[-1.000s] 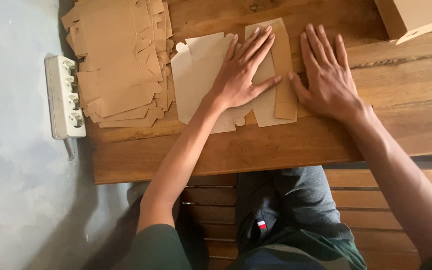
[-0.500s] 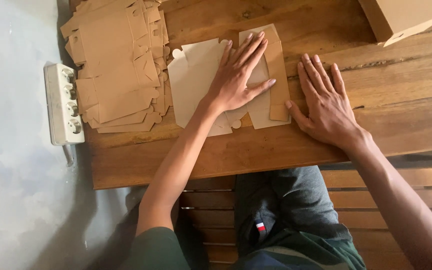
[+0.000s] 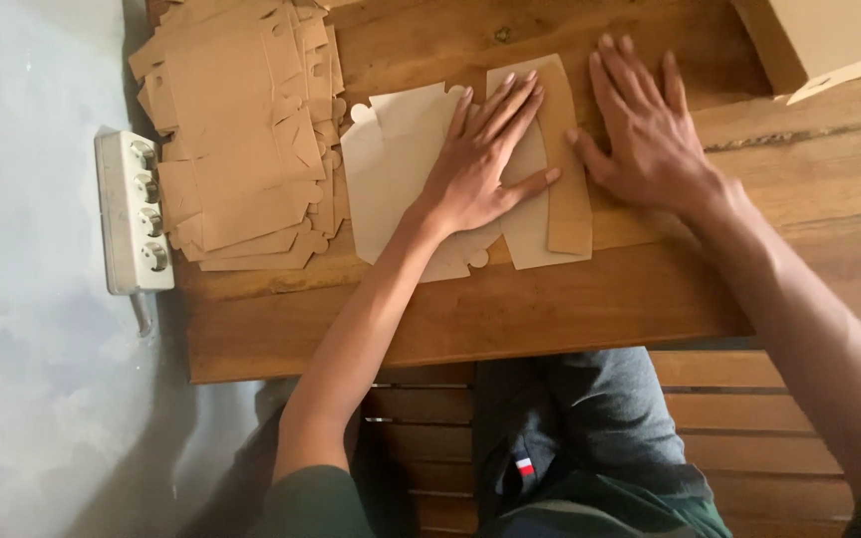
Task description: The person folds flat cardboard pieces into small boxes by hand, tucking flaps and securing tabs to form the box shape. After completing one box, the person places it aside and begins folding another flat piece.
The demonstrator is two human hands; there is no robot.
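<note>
You are sitting at a brown plank wooden table (image 3: pixel 590 309) whose boards run left to right in the head view, with a slatted wooden bench (image 3: pixel 749 418) under you and a pale grey concrete floor (image 3: pixel 32 379) off to your left. On that floor, just beside the table's left edge, lies a white four-socket power strip (image 3: pixel 135 212), its long side running away from you. A thick stack of flat, die-cut brown cardboard box blanks (image 3: pixel 241 130) covers the table's far left corner, and the corner of an assembled brown cardboard box (image 3: pixel 829 35) shows at the far right, cut off by the frame. Between them, in the middle of the table and near its front half, lies the single flat brown cardboard box blank (image 3: pixel 401 169) you are working on. Its long axis runs left to right across the table, roughly in line with the planks, with a folded-over panel at its right end standing lengthwise away from you. Your left hand (image 3: pixel 480 169) is open and flat, palm pressing down on the blank, fingers pointing up and to the right. Your right hand (image 3: pixel 650 139) is also open and flat, fingers spread, resting on the bare wood with its thumb touching the folded panel's right edge.
</note>
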